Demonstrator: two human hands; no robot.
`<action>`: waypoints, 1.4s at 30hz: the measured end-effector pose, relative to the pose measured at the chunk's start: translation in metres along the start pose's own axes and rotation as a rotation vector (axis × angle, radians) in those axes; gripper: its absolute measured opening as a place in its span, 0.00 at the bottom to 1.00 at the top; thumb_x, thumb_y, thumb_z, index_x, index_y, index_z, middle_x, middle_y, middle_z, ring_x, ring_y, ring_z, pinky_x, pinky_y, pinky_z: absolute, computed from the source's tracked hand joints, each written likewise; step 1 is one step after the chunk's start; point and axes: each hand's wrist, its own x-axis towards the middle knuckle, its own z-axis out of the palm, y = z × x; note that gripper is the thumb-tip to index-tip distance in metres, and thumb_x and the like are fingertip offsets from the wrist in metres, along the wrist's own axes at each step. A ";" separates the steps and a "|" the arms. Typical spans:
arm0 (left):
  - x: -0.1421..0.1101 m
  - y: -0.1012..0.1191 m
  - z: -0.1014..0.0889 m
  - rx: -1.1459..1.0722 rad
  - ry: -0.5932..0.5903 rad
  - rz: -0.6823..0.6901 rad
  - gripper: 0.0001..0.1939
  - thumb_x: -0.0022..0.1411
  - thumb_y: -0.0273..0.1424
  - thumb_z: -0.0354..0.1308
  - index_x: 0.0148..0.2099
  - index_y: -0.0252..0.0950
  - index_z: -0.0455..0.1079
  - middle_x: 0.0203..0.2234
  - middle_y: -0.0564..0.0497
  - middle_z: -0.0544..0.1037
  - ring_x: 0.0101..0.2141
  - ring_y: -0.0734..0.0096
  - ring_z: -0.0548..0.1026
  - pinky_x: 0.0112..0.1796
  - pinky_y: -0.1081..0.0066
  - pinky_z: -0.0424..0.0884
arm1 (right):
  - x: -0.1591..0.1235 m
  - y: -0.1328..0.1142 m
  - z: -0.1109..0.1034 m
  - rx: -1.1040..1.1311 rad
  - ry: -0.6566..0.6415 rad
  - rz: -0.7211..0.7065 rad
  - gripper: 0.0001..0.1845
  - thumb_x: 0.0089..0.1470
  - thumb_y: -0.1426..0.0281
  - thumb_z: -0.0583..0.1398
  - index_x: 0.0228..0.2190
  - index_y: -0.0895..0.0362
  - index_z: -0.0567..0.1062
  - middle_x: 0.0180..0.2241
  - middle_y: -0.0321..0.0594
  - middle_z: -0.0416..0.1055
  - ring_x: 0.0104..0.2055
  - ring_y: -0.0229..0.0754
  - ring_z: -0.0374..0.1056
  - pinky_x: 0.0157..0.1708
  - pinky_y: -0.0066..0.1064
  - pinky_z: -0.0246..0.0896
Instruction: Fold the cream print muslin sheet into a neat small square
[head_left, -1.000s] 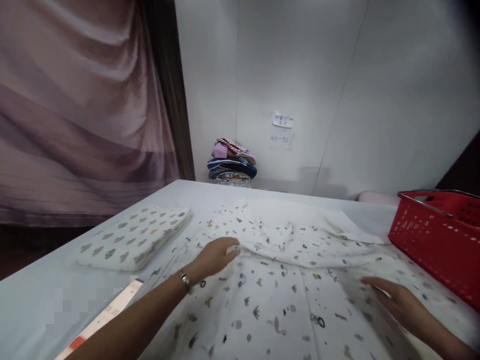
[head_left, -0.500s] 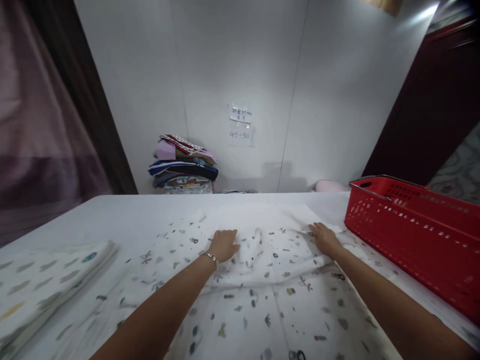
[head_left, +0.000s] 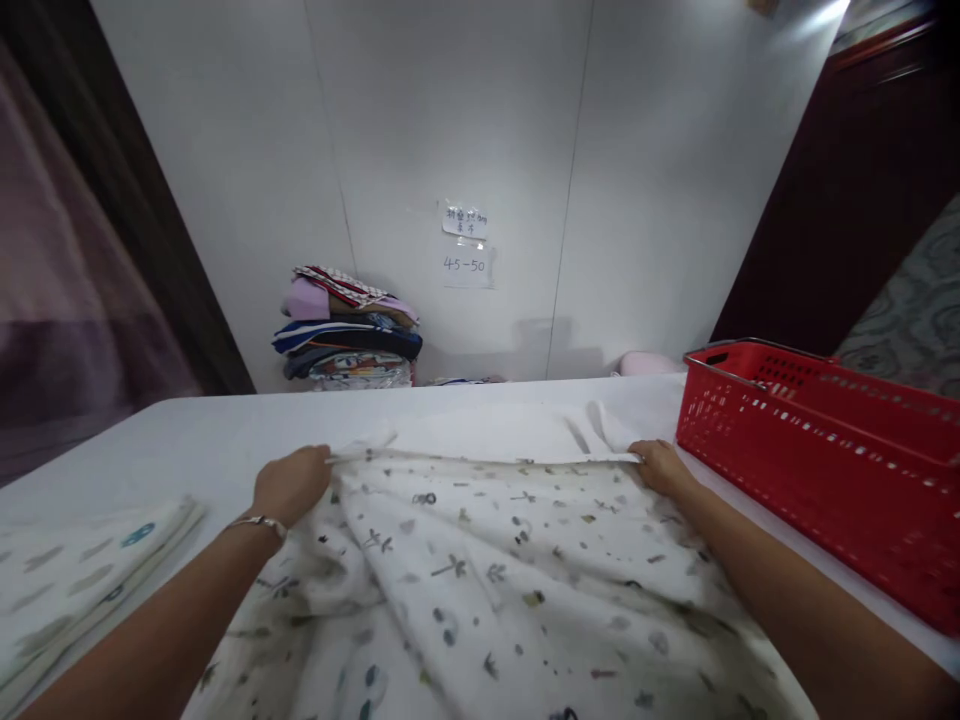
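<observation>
Cloth (head_left: 495, 570) pinched along its far edge

The left hand (head_left: 292, 483), with a bracelet (head_left: 259, 521) at its wrist, is closed on the left end of the cloth's far edge. The cloth spreads between the two hands and toward the wearer, white with small grey, green and dark prints, its slanting folds running down to the bottom of the view. The right hand (head_left: 658, 466) is closed on the right end of that same edge. Between the two grips the edge runs nearly straight, and the hands stand well apart.

At far left, a folded piece (head_left: 90, 560) lies on the table (head_left: 217, 430), apart from the left hand, with bare tabletop between them. The table's back edge runs across beyond both hands, leaving a band of white surface on the left. Farther right, creased white fabric (head_left: 499, 425) lies just past the held edge; whether it belongs to the cloth, I cannot tell. At right, a red basket (head_left: 810, 470) stands near the right hand and forearm, with only a narrow strip of table between, so room on that side is tighter than on the left.
</observation>
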 end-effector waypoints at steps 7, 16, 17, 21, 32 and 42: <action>-0.056 0.096 -0.001 -0.518 0.149 0.342 0.20 0.57 0.34 0.48 0.51 0.36 0.65 0.50 0.43 0.67 0.50 0.58 0.64 0.50 0.61 0.58 | -0.013 -0.063 -0.043 0.261 0.098 -0.184 0.15 0.45 0.76 0.50 0.34 0.57 0.71 0.34 0.41 0.70 0.36 0.41 0.65 0.35 0.29 0.57; -0.163 0.233 -0.009 -2.042 -1.048 0.023 0.26 0.55 0.51 0.48 0.42 0.33 0.67 0.35 0.45 0.75 0.28 0.71 0.73 0.28 0.73 0.67 | -0.100 -0.190 -0.093 0.492 -0.433 -0.414 0.09 0.52 0.66 0.54 0.27 0.58 0.70 0.20 0.32 0.65 0.21 0.32 0.56 0.21 0.23 0.48; -0.166 0.233 -0.004 -2.115 -1.030 -0.055 0.24 0.55 0.49 0.50 0.41 0.32 0.67 0.33 0.45 0.75 0.28 0.71 0.73 0.29 0.74 0.67 | -0.101 -0.187 -0.090 0.549 -0.538 -0.442 0.10 0.51 0.65 0.55 0.28 0.58 0.71 0.21 0.32 0.66 0.21 0.32 0.58 0.21 0.23 0.50; -0.172 0.217 0.010 -2.123 -0.953 -0.241 0.18 0.56 0.40 0.53 0.43 0.32 0.68 0.32 0.46 0.76 0.32 0.67 0.74 0.34 0.70 0.68 | -0.059 -0.127 -0.064 0.685 -0.367 -0.182 0.16 0.53 0.61 0.52 0.35 0.58 0.73 0.31 0.40 0.73 0.33 0.39 0.68 0.31 0.26 0.59; -0.191 0.206 0.041 -1.919 -0.901 -0.036 0.23 0.43 0.39 0.64 0.42 0.37 0.71 0.39 0.45 0.76 0.46 0.52 0.69 0.50 0.58 0.61 | 0.035 -0.008 0.002 0.182 -0.055 0.566 0.17 0.44 0.62 0.57 0.28 0.64 0.76 0.29 0.55 0.74 0.29 0.49 0.71 0.25 0.31 0.60; -0.217 0.195 0.023 -2.101 -0.732 -0.136 0.25 0.43 0.41 0.64 0.44 0.34 0.70 0.38 0.43 0.77 0.41 0.56 0.72 0.44 0.60 0.65 | -0.021 -0.100 -0.034 0.351 0.233 -0.077 0.18 0.50 0.72 0.51 0.43 0.56 0.69 0.44 0.43 0.70 0.46 0.44 0.65 0.45 0.33 0.59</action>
